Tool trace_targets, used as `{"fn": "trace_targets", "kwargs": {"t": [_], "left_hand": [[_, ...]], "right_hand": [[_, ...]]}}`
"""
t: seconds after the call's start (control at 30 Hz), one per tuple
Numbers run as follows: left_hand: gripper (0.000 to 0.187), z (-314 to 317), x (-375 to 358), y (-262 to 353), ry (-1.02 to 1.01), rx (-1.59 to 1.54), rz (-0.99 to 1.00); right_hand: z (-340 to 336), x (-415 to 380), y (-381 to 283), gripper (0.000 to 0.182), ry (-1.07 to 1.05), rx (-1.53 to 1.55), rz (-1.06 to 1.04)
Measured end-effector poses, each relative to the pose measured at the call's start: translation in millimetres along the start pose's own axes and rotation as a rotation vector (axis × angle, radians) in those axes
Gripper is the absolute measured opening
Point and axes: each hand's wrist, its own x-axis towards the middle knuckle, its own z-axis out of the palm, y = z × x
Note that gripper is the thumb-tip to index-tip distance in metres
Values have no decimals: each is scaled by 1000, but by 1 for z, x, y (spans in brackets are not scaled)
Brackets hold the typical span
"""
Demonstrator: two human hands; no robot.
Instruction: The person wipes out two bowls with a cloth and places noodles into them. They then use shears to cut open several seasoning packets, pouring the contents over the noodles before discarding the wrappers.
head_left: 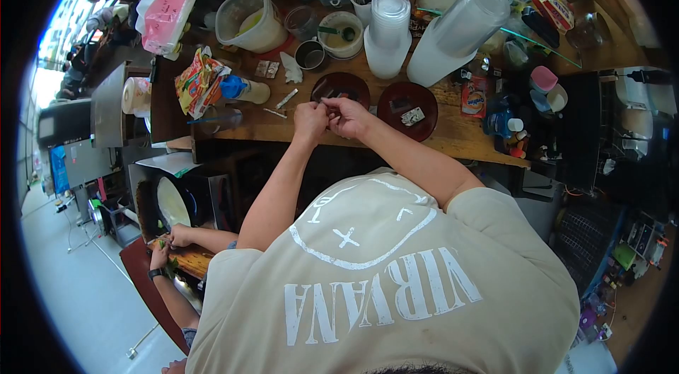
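Note:
Both of my hands meet above the front edge of the wooden table, at the near rim of a dark red plate (357, 86). The fingers of my left hand (311, 121) are pinched together, touching those of my right hand (347, 118). What they hold between them is too small to make out. To the right lies a second dark red plate (396, 121) with a small patterned packet (412, 116) and a dark piece on it. Left of my hands are a white marked strip (287, 99) and a thinner strip (275, 113).
Behind the plates stand stacked plastic cups (387, 34), a metal cup (310, 55) and a white tub (341, 35). A blue-capped bottle (245, 89) is at the left. At lower left, another person's hands (182, 235) work over a wooden board (192, 261).

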Motion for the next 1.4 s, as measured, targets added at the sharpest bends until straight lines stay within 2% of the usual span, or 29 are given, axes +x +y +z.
{"fn": "trace_targets", "kwargs": {"t": [0.07,0.17,0.23,0.37,0.47,0.53,0.67,0.73,0.87,1.03,1.4], "left_hand": [[33,2,2,0,16,-16,-20],[31,7,-1,-1,6,-5,20],[30,6,-6,7,-46,-82,-42],[28,4,-7,3,-73,-131,-39],[30,6,-8,-2,-56,-108,-7],[31,8,-8,-5,31,75,107],[32,8,-13,-7,39,111,121],[32,9,-12,-13,95,234,259],[31,4,-21,-8,126,305,400],[29,1,-21,-9,166,380,500],[29,-2,-34,8,149,571,440]], "right_hand": [[-7,4,-3,16,19,-28,-46],[-9,-1,-6,15,-16,26,2],[-11,-1,-5,13,0,10,-24],[-16,3,-6,13,-28,51,34],[-14,2,-4,14,56,103,20],[-17,7,-4,14,43,130,63],[-14,7,-3,13,163,25,38],[-15,8,-2,15,138,72,26],[-3,2,-3,15,187,36,-26],[1,2,-9,15,170,86,91],[-7,11,-13,17,142,168,73]]}}
